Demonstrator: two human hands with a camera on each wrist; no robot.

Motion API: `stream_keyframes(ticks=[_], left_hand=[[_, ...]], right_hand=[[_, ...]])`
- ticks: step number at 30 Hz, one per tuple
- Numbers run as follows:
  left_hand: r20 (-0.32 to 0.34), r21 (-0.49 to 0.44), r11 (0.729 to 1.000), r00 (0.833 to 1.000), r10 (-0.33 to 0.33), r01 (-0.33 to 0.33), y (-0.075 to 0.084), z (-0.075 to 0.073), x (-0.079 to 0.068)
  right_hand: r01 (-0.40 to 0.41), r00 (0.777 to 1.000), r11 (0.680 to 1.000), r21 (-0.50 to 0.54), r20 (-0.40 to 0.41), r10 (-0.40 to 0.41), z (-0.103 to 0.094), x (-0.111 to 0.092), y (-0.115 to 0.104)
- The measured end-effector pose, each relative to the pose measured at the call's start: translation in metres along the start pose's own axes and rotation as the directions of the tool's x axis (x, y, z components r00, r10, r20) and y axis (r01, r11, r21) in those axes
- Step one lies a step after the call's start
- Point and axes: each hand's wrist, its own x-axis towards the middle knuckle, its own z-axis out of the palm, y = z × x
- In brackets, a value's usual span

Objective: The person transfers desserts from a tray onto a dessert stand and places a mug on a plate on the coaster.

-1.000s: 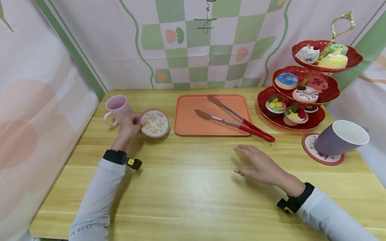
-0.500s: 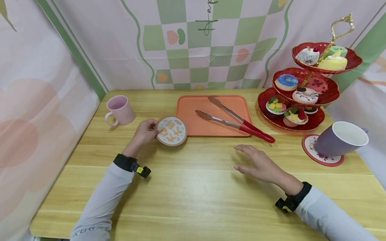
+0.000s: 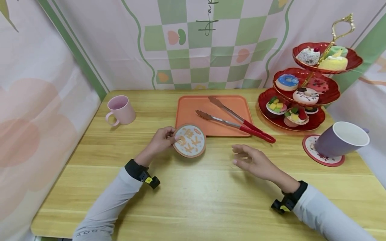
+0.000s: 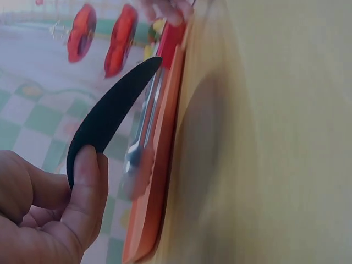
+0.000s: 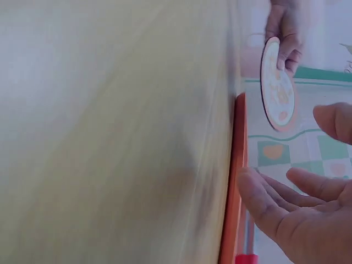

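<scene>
A round coaster with orange characters on a white face is pinched at its left edge by my left hand. It is held above the table, in front of the orange tray. From the left wrist view, the coaster's dark underside shows, with thumb and fingers on its near edge. My right hand hovers over the table to the right of the coaster, fingers relaxed and holding nothing. The right wrist view has the coaster apart from the right hand.
Red-handled tongs lie across the tray, handles past its front right corner. A pink mug stands at the back left. At the right are a three-tier red stand with toy desserts and a purple mug on a red-rimmed coaster.
My left hand has carried the coaster from beside the pink mug rightward and nearer, to the front of the tray. My right hand has shifted only slightly, its thumb and fingers a little closer together.
</scene>
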Motion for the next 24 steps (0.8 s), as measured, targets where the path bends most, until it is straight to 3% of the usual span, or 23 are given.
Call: stream_keyframes(ticks=[4,9,17,24], left_hand=[[0.072,-0.056,0.998,0.997,0.000,0.004,0.002,0.012,-0.003],[0.147,-0.097,0.995,0.989,0.007,0.007,0.011,0.028,-0.009],[0.217,-0.080,0.995,0.974,0.068,-0.052,0.014,0.054,-0.014],[0.263,-0.128,0.992,0.963,0.054,-0.020,0.012,0.067,-0.015]], right_hand=[[-0.079,0.997,0.983,0.168,0.038,0.074,0.001,0.002,-0.002],[-0.148,0.988,0.914,0.379,0.095,0.121,0.003,0.005,-0.005],[-0.164,0.984,0.873,0.459,0.135,0.114,0.013,0.009,-0.008],[-0.185,0.982,0.868,0.461,0.113,0.150,0.017,0.012,-0.006]])
